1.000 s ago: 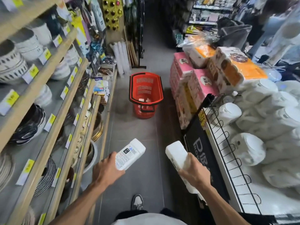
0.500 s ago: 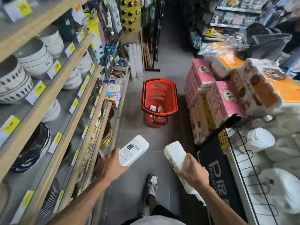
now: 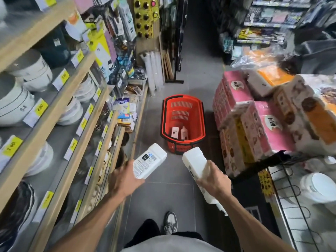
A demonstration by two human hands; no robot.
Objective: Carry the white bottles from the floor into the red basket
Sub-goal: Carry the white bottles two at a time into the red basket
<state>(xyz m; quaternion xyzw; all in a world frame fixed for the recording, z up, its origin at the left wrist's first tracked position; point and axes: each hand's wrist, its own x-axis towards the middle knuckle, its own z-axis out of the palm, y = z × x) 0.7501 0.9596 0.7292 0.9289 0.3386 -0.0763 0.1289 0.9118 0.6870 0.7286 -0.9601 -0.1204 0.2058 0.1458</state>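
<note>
Near the red basket point(image 3: 179, 110), a labelled white bottle point(image 3: 150, 160) is gripped in the left hand point(image 3: 123, 180) and a plain white bottle point(image 3: 195, 162) in the right hand point(image 3: 212, 180), carrying being judged under way and lowering inside called for.

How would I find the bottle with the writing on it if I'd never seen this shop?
Find the red basket on the aisle floor. Nearer to us, the left hand and right hand each hold a white bottle. Pick the left bottle: it shows a printed label with a black patch, while the right bottle looks plain white.
</note>
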